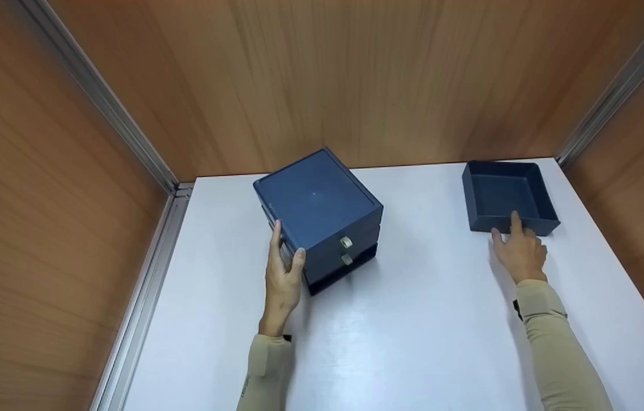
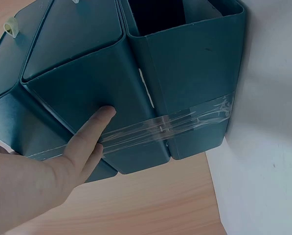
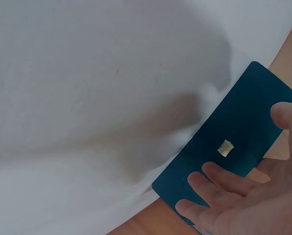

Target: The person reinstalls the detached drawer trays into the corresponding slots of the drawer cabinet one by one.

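A dark blue drawer unit (image 1: 319, 197) stands turned at an angle on the white table. Two drawer fronts with small pale tabs show, and the lowest compartment (image 2: 158, 17) gapes without a drawer. Straight fingers of my left hand (image 1: 283, 279) rest along the unit's left side, the thumb near its front corner. Clear tape (image 2: 165, 125) runs across the stacked sections there. A loose blue drawer (image 1: 504, 194) lies at the back right. My right hand (image 1: 520, 254) holds its front wall, forefinger over the rim, thumb and other fingers by the outer face with its pale tab (image 3: 225, 148).
Wooden panels (image 1: 356, 80) rise behind and at both sides of the white table (image 1: 401, 342). Metal profiles (image 1: 145, 279) run along the panel joints. The loose drawer sits close to the table's back right corner.
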The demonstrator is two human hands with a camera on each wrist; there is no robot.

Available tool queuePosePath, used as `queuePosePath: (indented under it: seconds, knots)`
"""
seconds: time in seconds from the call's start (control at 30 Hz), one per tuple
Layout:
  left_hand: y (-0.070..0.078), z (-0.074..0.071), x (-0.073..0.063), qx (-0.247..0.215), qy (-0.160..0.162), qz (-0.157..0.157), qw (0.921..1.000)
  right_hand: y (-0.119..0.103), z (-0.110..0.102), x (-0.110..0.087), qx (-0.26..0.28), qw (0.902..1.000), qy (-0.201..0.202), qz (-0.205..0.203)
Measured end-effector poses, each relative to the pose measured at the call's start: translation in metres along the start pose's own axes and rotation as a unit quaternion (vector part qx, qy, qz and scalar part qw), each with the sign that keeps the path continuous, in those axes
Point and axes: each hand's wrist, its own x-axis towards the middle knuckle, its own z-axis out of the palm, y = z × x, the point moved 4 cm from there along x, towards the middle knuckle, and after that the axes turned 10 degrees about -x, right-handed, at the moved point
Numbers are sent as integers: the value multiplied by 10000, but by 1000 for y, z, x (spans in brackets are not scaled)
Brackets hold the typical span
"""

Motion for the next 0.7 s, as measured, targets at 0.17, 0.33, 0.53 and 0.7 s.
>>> queuePosePath:
  seconds: [0.17,0.33,0.53,0.7]
  knots:
    - [0,0,-1,-33,-19,51,10000,0,0,2,-23,9998,198,-31]
    - [0,-1,0,-69,-9,66,10000,-2,-1,4,87,9993,336,101]
    - [0,-2,0,-46,-21,63,10000,0,5,6,370,9981,426,264]
    - [0,-3,-1,-49,-14,66,10000,1,8,5,569,9961,630,251]
